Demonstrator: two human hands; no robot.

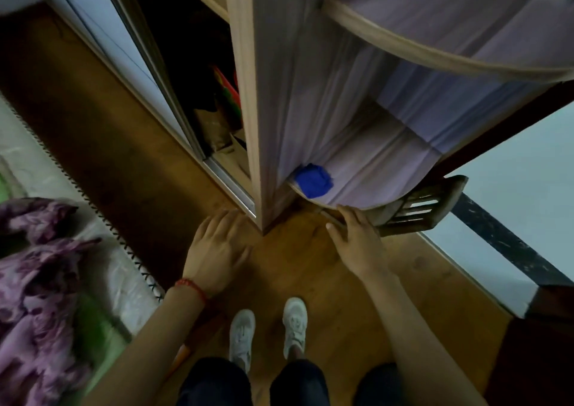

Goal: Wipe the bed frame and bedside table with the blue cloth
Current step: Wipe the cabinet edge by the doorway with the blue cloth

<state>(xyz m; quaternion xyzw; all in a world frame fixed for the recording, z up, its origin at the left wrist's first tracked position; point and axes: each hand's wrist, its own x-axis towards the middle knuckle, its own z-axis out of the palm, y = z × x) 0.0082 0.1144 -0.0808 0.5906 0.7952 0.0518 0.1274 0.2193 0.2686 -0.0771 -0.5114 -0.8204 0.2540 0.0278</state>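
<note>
Blue cloth [313,180] is sitting bunched up on the lowest curved corner shelf [372,169] at the end of the wardrobe [248,94], near its front edge, so nobody's holding it yet. Both hands are empty with fingers loosely spread: right hand [357,241] reaches toward the shelf edge just below the cloth, probably going for it. Left hand [217,250] hovers over the wooden floor [310,275] further left. Bed [46,265] is off left, so wiping hasn't started, I'd say.
</note>
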